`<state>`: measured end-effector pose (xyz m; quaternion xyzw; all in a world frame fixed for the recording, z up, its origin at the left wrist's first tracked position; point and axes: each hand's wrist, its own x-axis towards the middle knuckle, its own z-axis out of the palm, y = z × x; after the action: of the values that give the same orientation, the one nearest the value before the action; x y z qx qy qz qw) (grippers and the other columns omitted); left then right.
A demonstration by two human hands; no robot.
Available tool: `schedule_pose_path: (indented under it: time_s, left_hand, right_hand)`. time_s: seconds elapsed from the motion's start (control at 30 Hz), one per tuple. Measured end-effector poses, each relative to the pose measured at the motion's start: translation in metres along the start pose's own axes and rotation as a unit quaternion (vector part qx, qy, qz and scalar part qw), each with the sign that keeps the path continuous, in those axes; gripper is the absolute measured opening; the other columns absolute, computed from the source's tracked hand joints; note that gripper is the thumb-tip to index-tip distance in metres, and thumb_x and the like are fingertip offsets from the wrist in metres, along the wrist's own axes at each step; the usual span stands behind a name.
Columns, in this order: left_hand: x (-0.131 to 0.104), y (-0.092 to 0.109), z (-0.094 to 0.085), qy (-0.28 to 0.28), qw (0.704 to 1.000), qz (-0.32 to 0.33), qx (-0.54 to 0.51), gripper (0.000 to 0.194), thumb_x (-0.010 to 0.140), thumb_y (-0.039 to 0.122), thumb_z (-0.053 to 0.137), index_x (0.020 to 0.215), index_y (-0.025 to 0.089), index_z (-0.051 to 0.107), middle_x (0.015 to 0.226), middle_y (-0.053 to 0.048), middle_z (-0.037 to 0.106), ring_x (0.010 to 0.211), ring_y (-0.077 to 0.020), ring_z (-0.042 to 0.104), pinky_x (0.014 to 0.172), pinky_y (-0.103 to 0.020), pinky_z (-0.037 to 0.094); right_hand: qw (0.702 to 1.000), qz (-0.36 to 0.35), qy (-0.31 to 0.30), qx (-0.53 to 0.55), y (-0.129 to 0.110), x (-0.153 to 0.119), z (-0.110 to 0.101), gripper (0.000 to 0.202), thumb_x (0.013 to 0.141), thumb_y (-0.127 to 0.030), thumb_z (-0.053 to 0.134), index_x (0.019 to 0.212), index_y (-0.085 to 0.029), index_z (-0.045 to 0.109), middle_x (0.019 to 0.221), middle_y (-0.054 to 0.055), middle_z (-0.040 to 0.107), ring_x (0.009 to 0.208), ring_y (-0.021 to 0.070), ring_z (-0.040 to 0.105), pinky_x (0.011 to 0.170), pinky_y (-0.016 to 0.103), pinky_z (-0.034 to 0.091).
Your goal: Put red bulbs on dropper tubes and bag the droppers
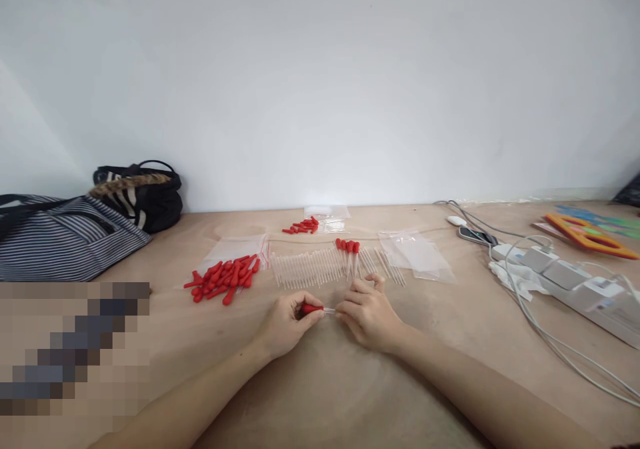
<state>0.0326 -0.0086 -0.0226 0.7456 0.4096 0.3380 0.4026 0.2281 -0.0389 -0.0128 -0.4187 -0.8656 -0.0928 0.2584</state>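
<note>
While pinched between both hands' fingers, dropper (red-bulbed) lies level.

A pixelated patch hides the table's left corner.

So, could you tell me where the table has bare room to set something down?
Bare wood lies in front of both hands, between the forearms. Another free patch sits between the clear bags and the power strip. It is crowded behind the hands: red bulbs, the row of clear tubes, and cables on the right.
</note>
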Motion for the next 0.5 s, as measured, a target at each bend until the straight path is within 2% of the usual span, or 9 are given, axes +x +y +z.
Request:
schedule_pose_path:
  time_s: [0.13,0.23,0.3,0.33,0.43,0.5]
  left_hand:
    - [0.0,-0.002,0.0,-0.017,1.0,0.0,0.018,0.02,0.072,0.033,0.059,0.082,0.016,0.061,0.072,-0.002,0.062,0.065,-0.0148,0.056,0.061,-0.027,0.046]
    - [0.0,0.003,-0.004,0.004,0.999,0.009,0.037,0.043,0.07,0.036,0.062,0.108,0.018,0.053,0.085,-0.004,0.062,0.073,-0.0162,0.057,0.068,-0.029,0.046]
    - [0.001,0.006,-0.011,0.048,0.994,0.019,0.097,0.057,0.067,0.038,0.064,0.119,0.021,0.045,0.095,-0.004,0.06,0.079,-0.0175,0.055,0.072,-0.031,0.045]
    - [0.002,0.007,-0.016,0.074,0.987,0.024,0.139,0.057,0.067,0.038,0.063,0.118,0.022,0.045,0.097,-0.004,0.059,0.082,-0.0185,0.054,0.074,-0.032,0.044]
    - [0.007,0.005,-0.035,0.149,0.952,0.029,0.264,0.037,0.071,0.038,0.058,0.104,0.021,0.055,0.091,-0.004,0.059,0.088,-0.0225,0.052,0.079,-0.035,0.041]
    - [0.011,0.001,-0.049,0.184,0.923,0.028,0.336,0.025,0.073,0.035,0.055,0.092,0.02,0.059,0.088,-0.005,0.059,0.089,-0.0247,0.051,0.081,-0.037,0.039]
  right_hand:
    - [1.0,0.012,-0.009,0.018,-0.002,-0.001,0.003,0.016,0.08,-0.021,0.049,0.07,-0.02,0.061,0.062,0.0,0.059,0.073,0.0136,0.046,0.079,0.036,0.017]
    - [0.996,0.066,-0.017,0.049,0.005,0.002,-0.001,0.016,0.079,-0.023,0.049,0.068,-0.022,0.061,0.063,-0.001,0.061,0.074,0.0146,0.048,0.08,0.037,0.018]
    - [0.985,0.157,-0.002,0.069,0.016,0.006,-0.004,0.019,0.078,-0.025,0.048,0.064,-0.021,0.06,0.062,-0.002,0.062,0.072,0.0149,0.05,0.079,0.037,0.019]
    - [0.973,0.218,0.011,0.077,0.022,0.008,-0.006,0.021,0.078,-0.026,0.047,0.061,-0.021,0.059,0.06,-0.002,0.062,0.07,0.0149,0.051,0.079,0.037,0.02]
    - [0.917,0.389,0.043,0.081,0.044,0.018,-0.011,0.026,0.076,-0.031,0.047,0.054,-0.02,0.056,0.056,-0.002,0.061,0.062,0.0148,0.052,0.078,0.038,0.022]
    - [0.896,0.436,0.039,0.077,0.056,0.026,-0.012,0.027,0.075,-0.032,0.045,0.053,-0.019,0.055,0.056,-0.001,0.061,0.06,0.0154,0.053,0.078,0.039,0.023]
